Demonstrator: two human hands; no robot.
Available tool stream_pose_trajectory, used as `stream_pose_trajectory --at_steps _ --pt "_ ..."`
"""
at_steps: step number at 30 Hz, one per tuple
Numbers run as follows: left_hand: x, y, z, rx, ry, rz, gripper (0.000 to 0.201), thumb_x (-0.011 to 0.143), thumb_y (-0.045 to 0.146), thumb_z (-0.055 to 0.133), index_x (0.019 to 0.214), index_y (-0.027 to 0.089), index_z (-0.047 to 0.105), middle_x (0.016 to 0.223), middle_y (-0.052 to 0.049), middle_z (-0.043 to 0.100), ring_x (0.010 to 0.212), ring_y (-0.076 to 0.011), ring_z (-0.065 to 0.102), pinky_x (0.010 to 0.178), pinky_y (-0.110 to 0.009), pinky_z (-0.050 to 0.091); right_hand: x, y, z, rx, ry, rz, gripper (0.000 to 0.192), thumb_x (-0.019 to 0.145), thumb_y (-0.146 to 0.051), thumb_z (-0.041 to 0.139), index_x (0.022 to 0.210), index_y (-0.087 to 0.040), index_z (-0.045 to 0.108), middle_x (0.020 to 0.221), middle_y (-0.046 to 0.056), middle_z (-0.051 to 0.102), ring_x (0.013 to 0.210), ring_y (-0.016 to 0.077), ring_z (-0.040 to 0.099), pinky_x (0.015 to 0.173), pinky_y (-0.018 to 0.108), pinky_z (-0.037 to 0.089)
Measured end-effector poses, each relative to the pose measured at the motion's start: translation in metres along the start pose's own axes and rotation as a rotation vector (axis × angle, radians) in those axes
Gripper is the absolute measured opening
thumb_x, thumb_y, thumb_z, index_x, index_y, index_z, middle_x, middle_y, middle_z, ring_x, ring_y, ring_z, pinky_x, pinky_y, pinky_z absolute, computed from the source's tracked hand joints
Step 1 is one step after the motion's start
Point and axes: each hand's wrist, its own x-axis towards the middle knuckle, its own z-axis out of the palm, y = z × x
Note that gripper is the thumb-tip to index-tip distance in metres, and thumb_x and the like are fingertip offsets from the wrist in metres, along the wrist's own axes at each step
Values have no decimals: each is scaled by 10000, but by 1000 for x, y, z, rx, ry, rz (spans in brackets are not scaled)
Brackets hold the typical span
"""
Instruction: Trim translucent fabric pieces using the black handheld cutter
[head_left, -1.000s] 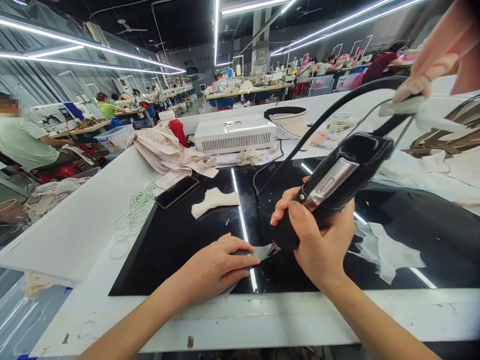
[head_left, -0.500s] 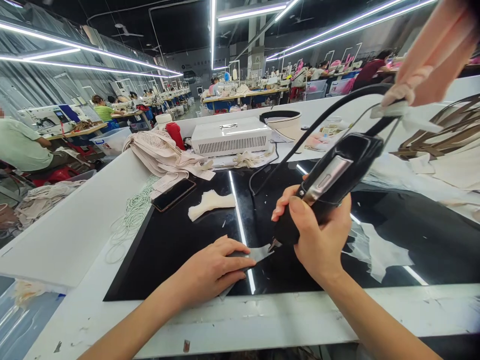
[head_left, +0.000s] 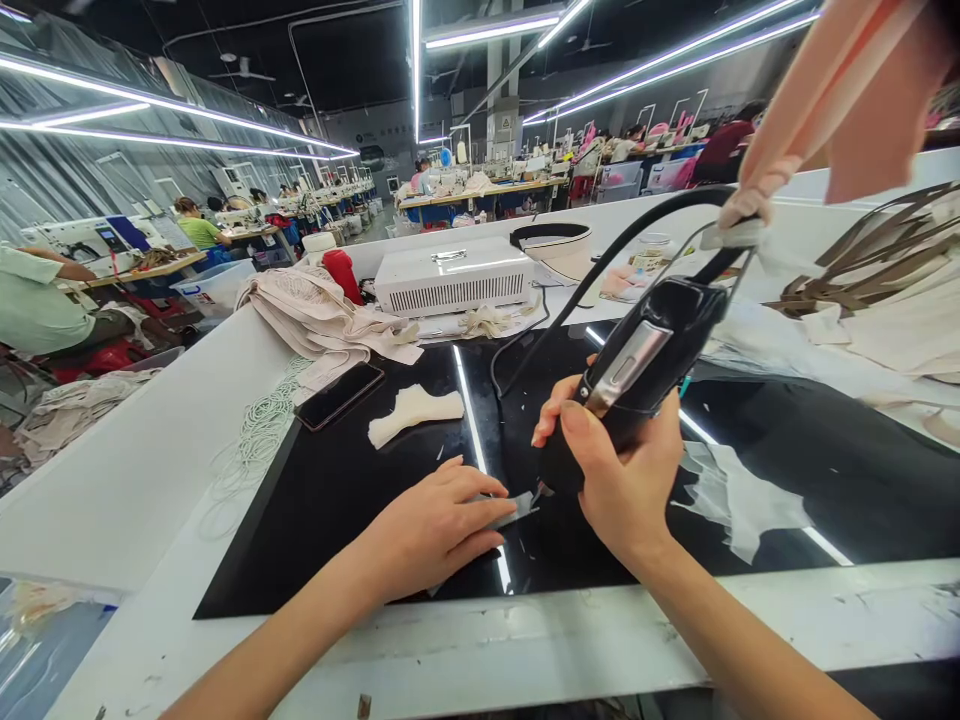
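Hands cutting fabric scrap on black mat

Left hand (head_left: 435,525) flat, fingers spread a little, pressing one small grey fabric piece (head_left: 517,508) onto the black mat (head_left: 337,500); piece pokes out just past the fingertips, toward the right hand. Right hand (head_left: 619,475) wrapped tight round one black handheld cutting tool (head_left: 637,365), tool tilted, tip down touching the piece's edge. One black cable (head_left: 600,275) runs from the tool's top back over the mat. Mat sits on a white table (head_left: 150,470).

Right of the hands, one white sheer offcut (head_left: 739,500) on the mat. Further back on the mat: one cream fabric piece (head_left: 416,410), one dark phone (head_left: 337,395) at the left edge. Coil of white cord (head_left: 255,440) just off the mat, left. Behind: pile of beige cloth (head_left: 315,310), one white box unit (head_left: 450,278), one red bottle (head_left: 343,272). Far back, rows of workstations with people, count unclear.
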Motion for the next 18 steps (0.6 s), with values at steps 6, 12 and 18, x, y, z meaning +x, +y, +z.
stream_pose_trajectory --at_steps 6,12,18 --pt "17 -2 10 60 4 51 311 1148 307 649 1418 172 725 1341 -139 764 1229 -284 743 1242 -546 532 0 1 -1 -33 -3 8 431 908 -491 927 1028 -302 560 868 -63 722 597 148 678 570 314 630" --pt "14 -2 11 56 -20 20 339 1149 306 652 1462 190 707 1404 -136 746 1289 -293 729 1284 -591 492 -1 1 1 -63 -5 8 373 928 -443 908 1010 -303 572 879 -64 703 608 143 669 569 310 637" --pt "0 -9 5 -38 73 -189 325 1193 286 530 1467 208 686 1442 -114 728 1337 -269 700 1240 -506 550 3 -4 -3 -40 -21 -13 415 903 -470 937 1034 -302 581 869 -64 719 618 152 659 595 328 615"
